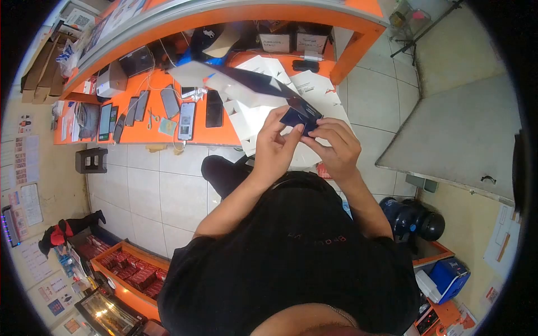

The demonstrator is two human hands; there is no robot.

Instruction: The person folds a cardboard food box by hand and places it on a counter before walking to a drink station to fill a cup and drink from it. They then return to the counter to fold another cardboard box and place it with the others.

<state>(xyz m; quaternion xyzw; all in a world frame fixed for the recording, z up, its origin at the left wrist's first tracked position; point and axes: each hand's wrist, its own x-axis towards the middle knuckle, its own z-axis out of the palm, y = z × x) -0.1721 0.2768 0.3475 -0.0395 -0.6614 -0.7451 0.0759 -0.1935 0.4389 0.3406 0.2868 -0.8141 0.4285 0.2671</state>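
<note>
A dark blue and white sheet of thin card (260,83) with fold lines is held up at chest height over the desk edge. My left hand (274,144) grips its near end, thumb on the dark blue flap and fingers behind. My right hand (338,147) pinches the right side of the same end with thumb and fingers. The sheet's far part rises towards the upper left and is slightly blurred. Beneath it, several white flat card sheets (319,88) with small print overlap on the orange desk (227,134).
Left on the desk lie a black phone (214,109), a lit phone (186,121), scissors (151,119) and several other phones with cables. An orange-framed shelf (269,15) overhangs the desk. Behind left stands a tray (115,246) of red boxes; a grey stool (91,161) is on the floor.
</note>
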